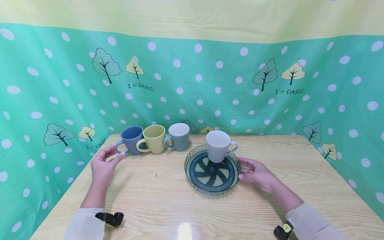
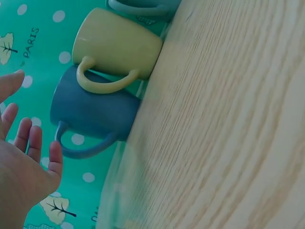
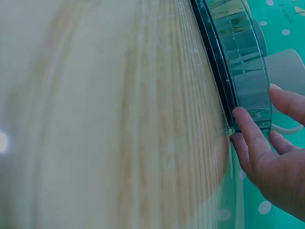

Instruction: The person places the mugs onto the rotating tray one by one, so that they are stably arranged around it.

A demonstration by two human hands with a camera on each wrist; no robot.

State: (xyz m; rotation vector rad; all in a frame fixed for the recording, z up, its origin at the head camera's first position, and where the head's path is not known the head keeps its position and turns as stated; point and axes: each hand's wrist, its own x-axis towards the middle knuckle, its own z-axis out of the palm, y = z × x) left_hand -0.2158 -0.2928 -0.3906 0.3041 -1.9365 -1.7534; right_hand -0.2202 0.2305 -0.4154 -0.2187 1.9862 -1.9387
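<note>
At the far left of the table, my left hand point(image 1: 102, 166) is beside the handle of a blue mug point(image 1: 132, 141), fingers spread; whether a finger touches the handle I cannot tell. To its right stand a yellow mug point(image 1: 156, 141) and a grey-blue mug point(image 1: 180, 138) with a pale inside, all upright. A round, see-through green tray point(image 1: 212, 191) with a dark swirl-patterned base sits right of the middle. Upright inside it, toward the back, is a white mug point(image 1: 216, 146). My right hand point(image 1: 259, 176) touches the tray's right side with extended fingers point(image 3: 252, 131).
The wooden table point(image 1: 156, 206) ends at a green dotted curtain point(image 1: 168, 83) behind and at both sides. A tiny dark mark point(image 1: 156, 174) shows on the wood left of the tray. Each wrist wears a small black camera.
</note>
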